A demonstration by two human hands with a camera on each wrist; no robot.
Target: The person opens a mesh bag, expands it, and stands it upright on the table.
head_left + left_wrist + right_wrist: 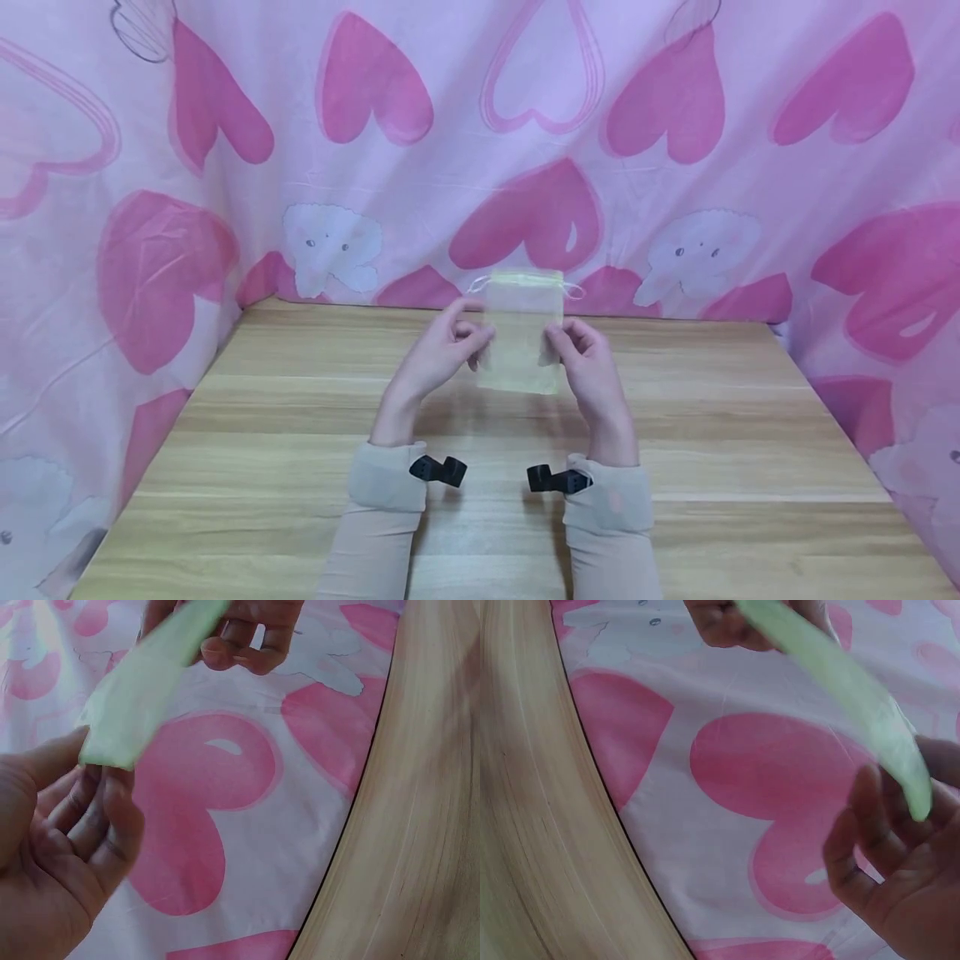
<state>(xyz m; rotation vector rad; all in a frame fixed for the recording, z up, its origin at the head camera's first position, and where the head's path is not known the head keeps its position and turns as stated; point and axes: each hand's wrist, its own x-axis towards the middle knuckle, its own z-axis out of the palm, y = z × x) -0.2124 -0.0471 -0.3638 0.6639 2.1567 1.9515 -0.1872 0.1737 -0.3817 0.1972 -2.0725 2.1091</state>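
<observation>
A sheer pale-yellow drawstring pouch [520,337] is held up flat above the far part of the table, its gathered top uppermost and a white cord loop sticking out at each upper corner. My left hand [442,350] pinches its left edge between thumb and fingers. On the opposite edge, my right hand [588,358] pinches it the same way. Both wrist views catch the pouch nearly edge-on: the left wrist view has its near edge between the left thumb and fingers [112,817], and in the right wrist view the pouch [855,697] slants down into the right hand.
The wood-grain table [262,467] spreads under both arms. Pink curtain cloth [465,50] printed with hearts and white animals hangs behind the table and along both sides. A black wrist mount [438,472] sits on the left cuff, another black mount [558,479] on the right cuff.
</observation>
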